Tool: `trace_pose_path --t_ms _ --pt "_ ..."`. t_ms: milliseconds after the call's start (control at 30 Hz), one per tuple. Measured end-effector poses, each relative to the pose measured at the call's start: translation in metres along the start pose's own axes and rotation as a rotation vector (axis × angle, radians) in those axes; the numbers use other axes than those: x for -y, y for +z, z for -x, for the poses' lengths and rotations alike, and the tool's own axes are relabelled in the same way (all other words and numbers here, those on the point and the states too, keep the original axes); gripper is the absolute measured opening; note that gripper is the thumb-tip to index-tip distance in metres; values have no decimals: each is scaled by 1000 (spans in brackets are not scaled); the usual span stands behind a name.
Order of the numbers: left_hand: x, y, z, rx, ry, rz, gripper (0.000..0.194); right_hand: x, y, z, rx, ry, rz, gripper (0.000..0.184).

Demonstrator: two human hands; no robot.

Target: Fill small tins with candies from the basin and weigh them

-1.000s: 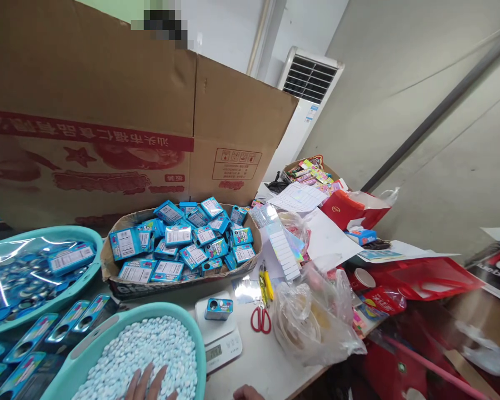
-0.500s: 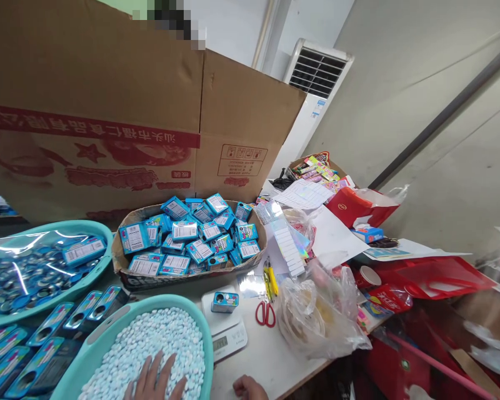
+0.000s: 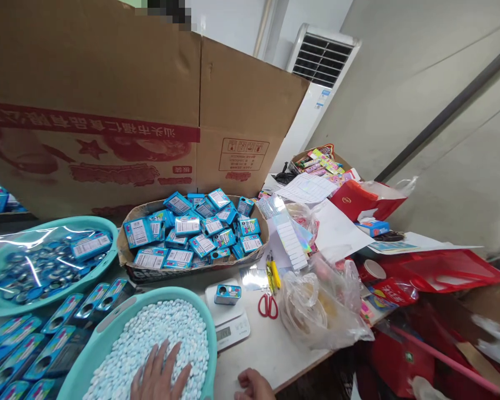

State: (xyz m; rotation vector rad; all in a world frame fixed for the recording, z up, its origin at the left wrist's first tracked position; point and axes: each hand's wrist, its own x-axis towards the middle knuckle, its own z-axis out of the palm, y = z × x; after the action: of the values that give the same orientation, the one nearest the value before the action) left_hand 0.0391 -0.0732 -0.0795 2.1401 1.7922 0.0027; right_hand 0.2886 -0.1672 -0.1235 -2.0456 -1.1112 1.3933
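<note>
Spreading open over pale tablets (image 3: pixel 179 322), the left hand (image 3: pixel 160 375) is gripping nothing while the right hand (image 3: pixel 255 384) is half-curling, contents unclear, near the scale (image 3: pixel 238 332).

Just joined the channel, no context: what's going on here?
A person's left hand lies spread on small pale pellets in a teal basin. The right hand, loosely curled near the scale, shows nothing held. One blue container sits on the scale, its reading too blurred to make out. More containers with round openings stand left of the basin, and a pile of similar ones fills a cut-down carton behind.
</note>
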Motion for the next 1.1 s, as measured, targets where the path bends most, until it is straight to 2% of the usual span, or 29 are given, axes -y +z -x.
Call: trace_pose_path --t_ms 100,300,400,500,633,700,800,933,1000,1100 --pt "-5 -4 2 -58 -12 -13 53 2 -1 3 9 -20 17 30" --pt "-13 -19 9 -147 48 -8 44 15 -6 18 -16 -54 -6 29" --pt "-12 -23 6 -166 64 10 39 16 -7 22 -2 -61 2 30" --pt "-5 -23 0 -173 56 117 33 14 -6 25 11 -56 -4 32" --pt "8 -28 -11 -179 -82 459 19 11 -8 25 12 -49 -15 33" --pt "13 -37 -15 -168 -220 722 13 10 -10 25 11 -41 -22 34" --pt "15 -58 -17 -102 -458 1207 17 8 -15 24 10 -27 -32 36" --pt "12 -82 -22 -37 -475 1852 21 8 -20 25 7 -24 -39 35" --pt "8 -83 -27 19 -567 1984 15 9 -23 24 6 -31 -38 36" --pt "0 -75 -33 118 -739 2009 8 13 -26 20 10 -28 -23 37"
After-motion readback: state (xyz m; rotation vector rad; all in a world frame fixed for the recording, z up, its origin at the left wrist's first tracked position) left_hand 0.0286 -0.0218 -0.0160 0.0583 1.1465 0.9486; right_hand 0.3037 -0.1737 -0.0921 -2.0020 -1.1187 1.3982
